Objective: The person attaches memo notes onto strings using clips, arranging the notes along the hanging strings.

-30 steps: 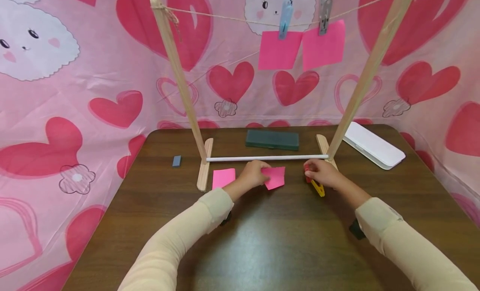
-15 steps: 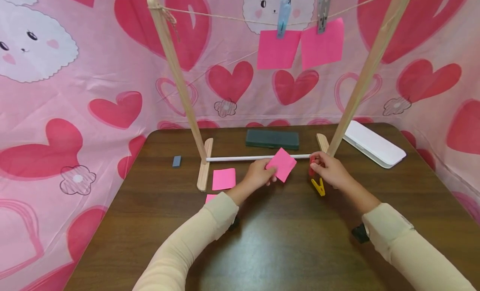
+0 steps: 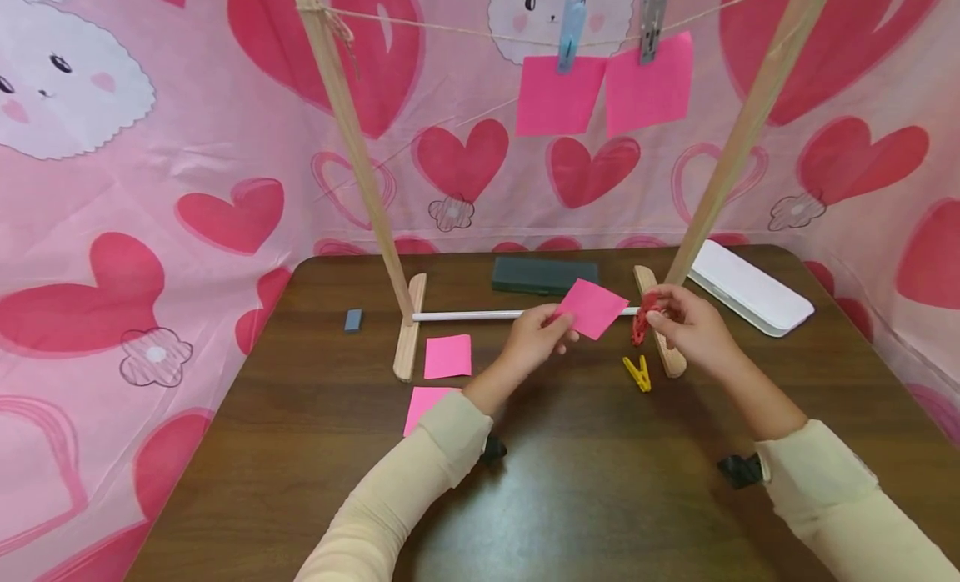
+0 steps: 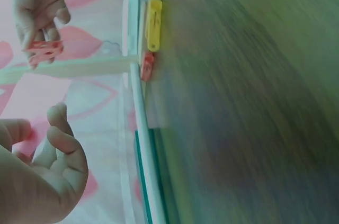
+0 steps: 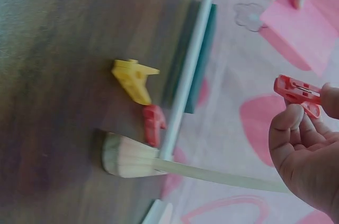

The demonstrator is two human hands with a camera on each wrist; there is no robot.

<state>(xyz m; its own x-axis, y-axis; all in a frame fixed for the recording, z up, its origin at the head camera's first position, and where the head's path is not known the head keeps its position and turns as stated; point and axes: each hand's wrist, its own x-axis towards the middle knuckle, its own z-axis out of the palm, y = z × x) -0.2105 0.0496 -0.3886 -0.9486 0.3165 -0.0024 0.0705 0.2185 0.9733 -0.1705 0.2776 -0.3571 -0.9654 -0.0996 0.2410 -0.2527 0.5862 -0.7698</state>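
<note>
My left hand (image 3: 536,342) pinches a square pink sticky note (image 3: 594,308) by its lower left corner, raised above the table. To its right, my right hand (image 3: 697,330) holds a red clothespin (image 5: 296,89) between thumb and fingers, close to the note's right corner. A yellow clothespin (image 3: 638,373) lies on the table below that hand. Beside it lies a second red clothespin (image 5: 153,124), clear in both wrist views. Two more pink notes, one upper (image 3: 447,356) and one lower (image 3: 429,407), lie left of my left hand; the sleeve partly covers the lower one.
A wooden frame (image 3: 360,148) carries a string (image 3: 450,25), where a blue clothespin (image 3: 572,32) and a grey clothespin (image 3: 653,23) hold pink notes. A white rod (image 3: 468,316) joins its feet. Behind stand a dark green case (image 3: 545,275), a white case (image 3: 750,288); a small blue block (image 3: 353,320) lies left.
The left hand has lifted the note from near the table and moved right. The right hand has risen with the red clothespin, away from the yellow one. The lower pink note has come into view.
</note>
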